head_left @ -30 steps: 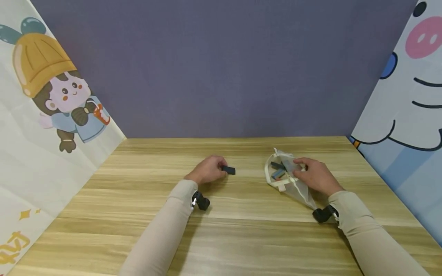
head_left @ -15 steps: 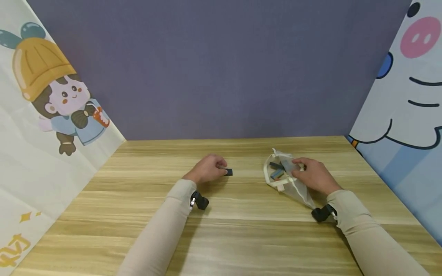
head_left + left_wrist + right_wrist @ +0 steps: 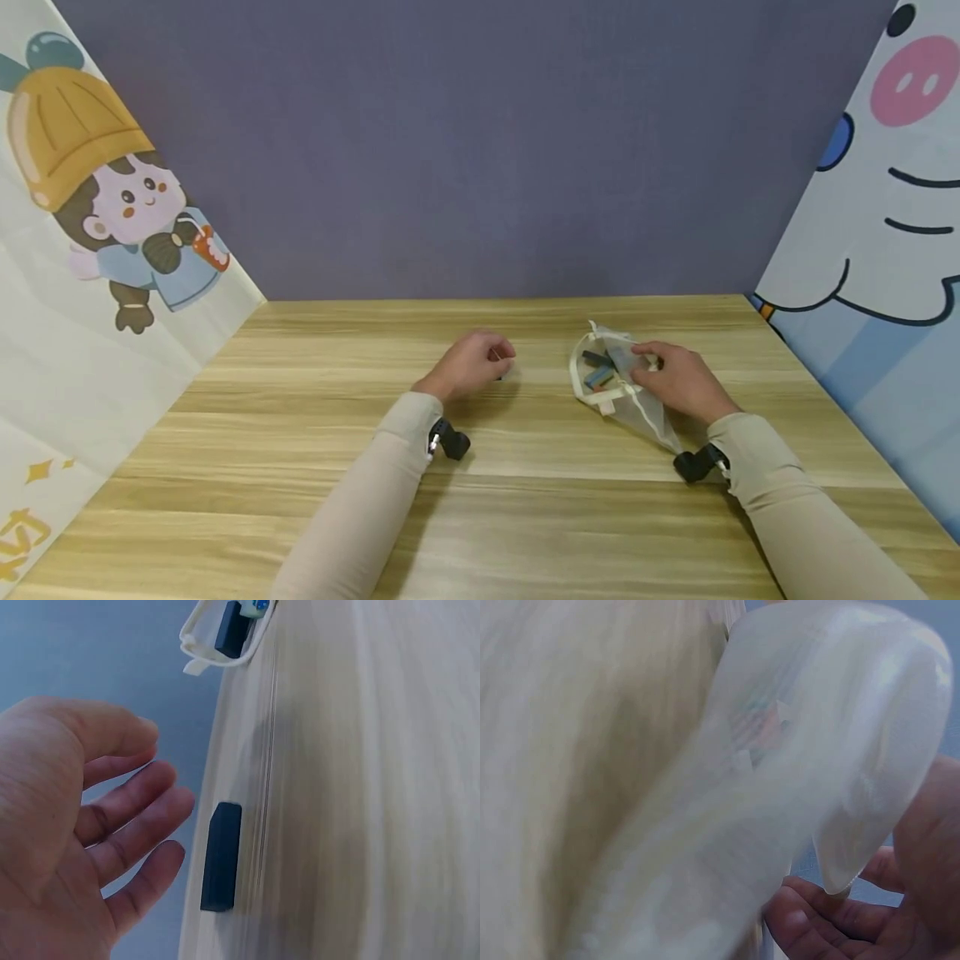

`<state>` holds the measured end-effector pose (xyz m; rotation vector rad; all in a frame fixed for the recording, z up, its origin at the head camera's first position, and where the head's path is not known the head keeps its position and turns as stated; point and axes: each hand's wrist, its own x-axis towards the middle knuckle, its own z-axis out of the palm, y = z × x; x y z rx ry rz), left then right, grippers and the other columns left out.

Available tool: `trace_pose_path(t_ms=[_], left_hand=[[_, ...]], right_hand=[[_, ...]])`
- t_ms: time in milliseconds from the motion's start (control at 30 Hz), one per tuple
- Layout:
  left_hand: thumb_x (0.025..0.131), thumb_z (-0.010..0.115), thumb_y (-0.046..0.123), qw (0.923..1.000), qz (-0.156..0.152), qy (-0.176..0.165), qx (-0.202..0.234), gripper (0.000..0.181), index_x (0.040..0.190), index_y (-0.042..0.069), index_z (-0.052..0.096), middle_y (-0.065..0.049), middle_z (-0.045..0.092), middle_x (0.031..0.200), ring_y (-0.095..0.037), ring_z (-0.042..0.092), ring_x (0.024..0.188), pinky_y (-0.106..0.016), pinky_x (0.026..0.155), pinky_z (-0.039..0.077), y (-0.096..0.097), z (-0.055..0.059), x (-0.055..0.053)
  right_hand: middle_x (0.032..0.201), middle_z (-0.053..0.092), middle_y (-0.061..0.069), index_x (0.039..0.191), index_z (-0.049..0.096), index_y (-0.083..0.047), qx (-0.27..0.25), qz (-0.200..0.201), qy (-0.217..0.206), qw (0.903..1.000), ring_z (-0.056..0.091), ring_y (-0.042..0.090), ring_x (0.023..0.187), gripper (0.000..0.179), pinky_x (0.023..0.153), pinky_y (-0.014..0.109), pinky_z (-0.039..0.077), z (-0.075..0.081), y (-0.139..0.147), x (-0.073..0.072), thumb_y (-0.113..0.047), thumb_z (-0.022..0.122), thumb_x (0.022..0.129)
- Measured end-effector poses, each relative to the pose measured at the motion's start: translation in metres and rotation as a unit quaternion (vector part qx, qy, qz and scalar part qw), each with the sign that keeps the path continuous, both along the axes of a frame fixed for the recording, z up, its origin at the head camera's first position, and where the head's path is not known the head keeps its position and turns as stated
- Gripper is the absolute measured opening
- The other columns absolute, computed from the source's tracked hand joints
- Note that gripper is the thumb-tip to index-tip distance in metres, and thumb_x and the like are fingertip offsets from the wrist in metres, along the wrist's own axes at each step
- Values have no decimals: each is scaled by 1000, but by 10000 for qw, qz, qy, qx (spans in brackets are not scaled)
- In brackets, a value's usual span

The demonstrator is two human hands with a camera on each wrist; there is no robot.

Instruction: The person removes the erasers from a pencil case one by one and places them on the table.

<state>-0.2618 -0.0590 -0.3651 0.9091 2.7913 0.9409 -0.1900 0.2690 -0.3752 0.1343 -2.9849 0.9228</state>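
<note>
My left hand hovers over the middle of the table, fingers loosely bent and holding nothing. In the left wrist view a small dark rectangular block rests on the wood just beyond its fingertips, apart from them. From the head, that block is nearly all hidden behind the hand. To the right lies a whitish see-through bag with a pale bound rim, its mouth facing left. My right hand pinches the upper edge of its mouth. Inside are a dark block, a blue piece and other small coloured pieces.
The wood-grain table runs back to a grey-purple wall panel. Printed cartoon sheets stand at the left and right. A small black wrist camera sits on the left cuff.
My left hand was on the dark block a second ago; it has let go and shifted slightly right and up. My right hand and the bag have stayed nearly where they were.
</note>
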Motion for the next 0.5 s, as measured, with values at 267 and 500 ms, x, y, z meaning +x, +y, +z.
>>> trace_pose_path(t_ms=[267,500], left_hand=[[89,61,21,9998,-134,-129,115,19,103,10,66,7,61,90,-8,57,84,-28,75,46,6,2,5],[89,61,19,9989,-410,-175,123,15,101,11,66,7,62,89,-7,57,83,-24,74,46,24,-3,3]], right_hand=[[88,61,8,134,48,-10,-83,66,-57,9999,42,18,49,47,48,33,36,-2,-3,-2,-31,52,93],[99,61,13,133,49,-10,-7,24,31,10000,46,19,56,46,50,33,37,-3,-1,-2,-31,53,92]])
